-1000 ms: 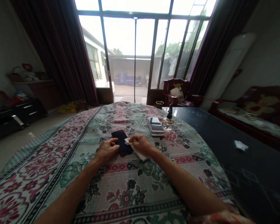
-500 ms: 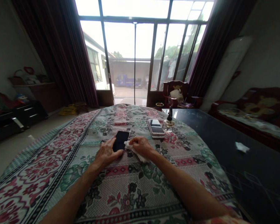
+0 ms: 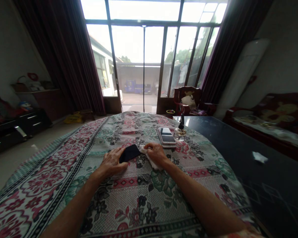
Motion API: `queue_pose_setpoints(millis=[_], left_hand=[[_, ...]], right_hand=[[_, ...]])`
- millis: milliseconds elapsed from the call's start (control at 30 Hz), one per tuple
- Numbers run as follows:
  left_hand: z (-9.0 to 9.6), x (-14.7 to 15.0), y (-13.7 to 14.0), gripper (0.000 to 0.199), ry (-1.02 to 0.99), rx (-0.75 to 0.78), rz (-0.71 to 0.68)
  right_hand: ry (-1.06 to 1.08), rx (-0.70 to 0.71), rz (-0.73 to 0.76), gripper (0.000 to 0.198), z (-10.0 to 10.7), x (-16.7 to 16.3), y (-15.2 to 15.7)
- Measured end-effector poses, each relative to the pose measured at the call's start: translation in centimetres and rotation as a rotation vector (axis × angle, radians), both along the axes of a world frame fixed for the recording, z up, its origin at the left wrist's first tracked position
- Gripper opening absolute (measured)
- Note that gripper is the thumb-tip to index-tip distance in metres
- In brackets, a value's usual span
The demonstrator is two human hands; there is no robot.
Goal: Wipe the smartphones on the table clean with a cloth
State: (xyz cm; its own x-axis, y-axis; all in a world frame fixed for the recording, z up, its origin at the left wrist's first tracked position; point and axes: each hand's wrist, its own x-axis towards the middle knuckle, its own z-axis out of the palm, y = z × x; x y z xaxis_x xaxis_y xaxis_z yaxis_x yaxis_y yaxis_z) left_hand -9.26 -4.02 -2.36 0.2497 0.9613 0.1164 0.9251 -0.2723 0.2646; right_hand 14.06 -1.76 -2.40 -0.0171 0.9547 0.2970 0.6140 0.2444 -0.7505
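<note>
A dark smartphone lies slanted on the flowered tablecloth. My left hand grips its left end, thumb on the near edge and fingers along the far one. Bunched in my right hand is a white cloth, pinched by the fingertips close to the phone's right end, its loose part trailing below the palm. Farther off to the right lies a stack of light-framed smartphones. Beside the stack stands a clear spray bottle with a black nozzle.
On the right, a dark glossy table adjoins the covered one, with a crumpled white tissue on it. A carved wooden chair stands by the glass doors. Dark curtains frame the window.
The phone has turned clockwise, from nearly upright in view to lying more sideways. My right hand and the cloth have shifted slightly right; my left hand has moved slightly left.
</note>
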Motion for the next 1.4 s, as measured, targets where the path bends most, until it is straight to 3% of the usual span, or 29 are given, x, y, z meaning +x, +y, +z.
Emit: queue_pose_setpoints(millis=[133,267,400,767,1200,1400], left_hand=[[-0.4,1.3,0.3,0.061,-0.038,0.062,-0.032],[-0.4,0.1,0.5,0.06,-0.123,0.069,-0.15],[0.1,-1.9,0.4,0.062,-0.248,-0.013,-0.241],[1.3,-3.2,0.4,0.069,-0.416,-0.206,-0.278],[2.4,-3.1,0.0,0.069,-0.518,-0.238,-0.283],[3.5,-2.4,0.1,0.07,-0.512,-0.254,-0.343]], right_hand=[[0.063,0.03,-0.06,0.032,-0.1,0.2,0.2],[0.081,0.013,-0.075,0.033,-0.5,0.4,0.1],[0.087,0.005,-0.072,0.032,-0.8,0.3,0.2],[0.134,0.013,-0.076,0.027,-1.4,0.2,0.7],[0.381,0.05,0.175,0.025,-0.5,-2.3,-0.9],[0.503,0.146,0.174,0.023,0.3,-2.5,-1.2]])
